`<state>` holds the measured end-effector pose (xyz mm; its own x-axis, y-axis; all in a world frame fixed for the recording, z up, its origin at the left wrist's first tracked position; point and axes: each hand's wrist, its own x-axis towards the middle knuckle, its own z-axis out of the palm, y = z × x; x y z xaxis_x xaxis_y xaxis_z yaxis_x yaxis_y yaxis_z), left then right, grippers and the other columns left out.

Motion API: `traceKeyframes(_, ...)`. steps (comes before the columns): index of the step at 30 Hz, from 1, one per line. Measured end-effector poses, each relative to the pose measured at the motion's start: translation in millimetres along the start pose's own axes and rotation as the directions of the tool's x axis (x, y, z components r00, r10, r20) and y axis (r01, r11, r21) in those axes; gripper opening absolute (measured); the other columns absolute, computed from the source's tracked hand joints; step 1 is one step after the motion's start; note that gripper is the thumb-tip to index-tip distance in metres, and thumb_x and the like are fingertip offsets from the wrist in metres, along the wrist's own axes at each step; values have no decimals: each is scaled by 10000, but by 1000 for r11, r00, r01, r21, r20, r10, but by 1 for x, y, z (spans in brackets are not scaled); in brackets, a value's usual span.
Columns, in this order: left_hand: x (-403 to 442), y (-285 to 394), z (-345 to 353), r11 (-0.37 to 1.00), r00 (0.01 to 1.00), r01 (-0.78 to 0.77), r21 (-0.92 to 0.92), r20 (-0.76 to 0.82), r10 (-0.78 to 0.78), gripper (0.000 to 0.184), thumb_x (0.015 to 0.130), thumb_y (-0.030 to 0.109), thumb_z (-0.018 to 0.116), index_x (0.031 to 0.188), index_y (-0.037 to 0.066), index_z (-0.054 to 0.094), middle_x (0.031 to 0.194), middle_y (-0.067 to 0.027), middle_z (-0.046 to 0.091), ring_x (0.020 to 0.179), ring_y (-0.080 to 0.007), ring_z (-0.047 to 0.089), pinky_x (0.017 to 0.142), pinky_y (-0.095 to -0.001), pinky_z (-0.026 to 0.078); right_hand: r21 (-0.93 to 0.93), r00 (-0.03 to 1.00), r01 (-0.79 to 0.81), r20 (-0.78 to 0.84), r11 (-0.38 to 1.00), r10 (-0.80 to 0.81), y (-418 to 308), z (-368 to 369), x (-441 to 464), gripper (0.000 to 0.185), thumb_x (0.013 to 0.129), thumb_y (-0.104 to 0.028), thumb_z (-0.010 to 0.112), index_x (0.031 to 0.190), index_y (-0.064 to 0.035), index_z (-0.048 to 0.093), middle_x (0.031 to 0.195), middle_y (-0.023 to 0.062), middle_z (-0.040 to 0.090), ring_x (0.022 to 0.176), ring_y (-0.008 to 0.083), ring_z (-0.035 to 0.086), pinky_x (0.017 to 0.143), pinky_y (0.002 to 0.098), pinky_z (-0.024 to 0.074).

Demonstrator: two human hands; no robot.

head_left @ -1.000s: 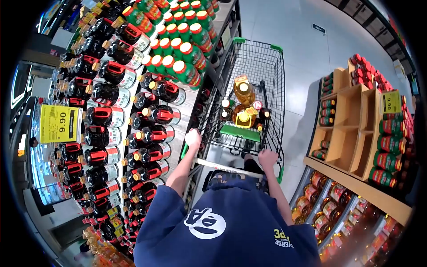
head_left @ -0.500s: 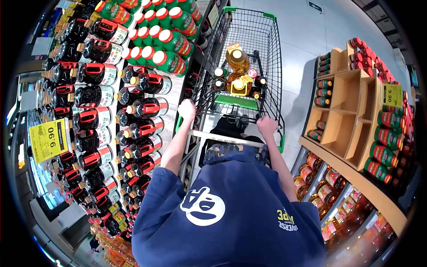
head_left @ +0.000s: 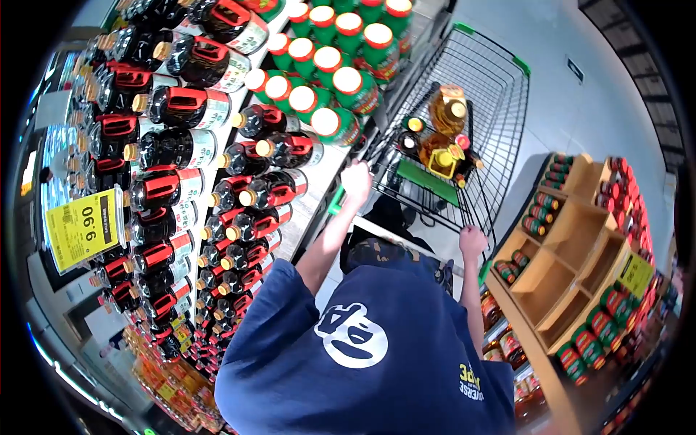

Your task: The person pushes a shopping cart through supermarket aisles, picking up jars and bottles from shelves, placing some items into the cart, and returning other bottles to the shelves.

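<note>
My left hand (head_left: 357,181) is wrapped round the left side of the handle of a wire shopping cart (head_left: 507,130). On the right side of the same handle, my right hand (head_left: 473,241) is closed in a fist. Inside the cart lie a large bottle of golden oil (head_left: 446,109) and a second golden bottle with a yellow handle (head_left: 443,161). Several smaller bottles with dark or coloured caps surround them, among them a dark bottle (head_left: 408,143). A green panel (head_left: 428,182) crosses the near end of the cart.
Close on the left stand rows of dark bottles with red handles (head_left: 190,106) and green jars with red-rimmed lids (head_left: 346,85). A yellow price tag (head_left: 83,226) sticks out there. To the right is a wooden shelf (head_left: 576,232) with green jars (head_left: 605,326).
The view has swung left, so the cart and both hands appear further right and the front of the cart tilts rightward. The left shelf's jars look closer. Both hands keep their grip.
</note>
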<state>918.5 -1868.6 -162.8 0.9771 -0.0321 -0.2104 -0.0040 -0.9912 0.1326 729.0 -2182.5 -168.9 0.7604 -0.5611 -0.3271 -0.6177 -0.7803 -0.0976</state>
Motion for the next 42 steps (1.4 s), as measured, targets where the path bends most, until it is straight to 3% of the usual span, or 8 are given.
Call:
traceKeyframes(6,34,21,5,993,998,54,-104,-12,-56,65,722,66,581,741,52,641,854,-142,613,707,-280,660,591,-378,541,-56,973,-62,220,997,73,-11,-28,43,312,839,-324,472,960,-168,714,952,149,681,924,344,628,856,438,462)
traceKeyframes(9,50,32,10,990,987,45,-132,-147,-64,90,738,126,576,673,78,615,751,-118,590,624,-282,633,554,-392,508,-56,993,-59,99,997,64,-13,-30,60,307,780,-252,459,874,-164,738,852,138,687,842,329,647,824,418,468)
traceKeyframes(10,55,36,6,983,996,83,-166,3,-84,65,736,67,580,750,64,643,877,-119,587,755,-269,644,611,-365,537,-44,993,-57,100,997,62,-13,-31,67,309,766,-239,459,869,-159,739,838,140,687,841,330,647,836,414,463)
traceKeyframes(20,102,72,-3,995,995,33,-95,92,-24,96,753,123,620,839,107,659,983,-101,601,857,-253,642,675,-342,537,-75,979,-111,162,991,121,-7,-48,132,318,795,-329,472,921,-184,725,927,161,679,918,359,627,857,429,461)
traceKeyframes(30,147,116,-6,1000,1000,29,-3,13,-29,29,742,102,601,727,99,626,844,-99,614,685,-278,657,563,-364,543,128,963,-74,265,989,37,9,-66,208,334,739,-226,456,917,-93,705,917,215,656,921,392,610,858,453,473)
traceKeyframes(32,155,125,-10,1000,1000,26,11,3,-26,7,732,113,621,726,118,622,829,-79,609,714,-256,654,574,-354,543,241,896,32,424,970,-135,20,-69,231,427,701,-180,464,1056,-35,653,1015,249,634,986,392,596,898,419,462)
traceKeyframes(36,173,142,-20,998,998,56,-32,28,-55,59,680,108,653,714,133,612,814,-55,585,714,-247,644,577,-366,533,156,718,-63,693,986,-63,14,-78,292,465,715,-160,456,1129,-12,611,1077,221,636,1045,356,593,915,401,454)
traceKeyframes(42,197,159,-5,994,990,49,-98,-130,-61,107,720,107,588,655,190,603,760,-32,558,622,-290,600,491,-414,463,234,878,128,425,964,-220,-82,-135,393,354,813,-178,450,1095,-26,600,1026,230,636,1022,359,592,891,400,458)
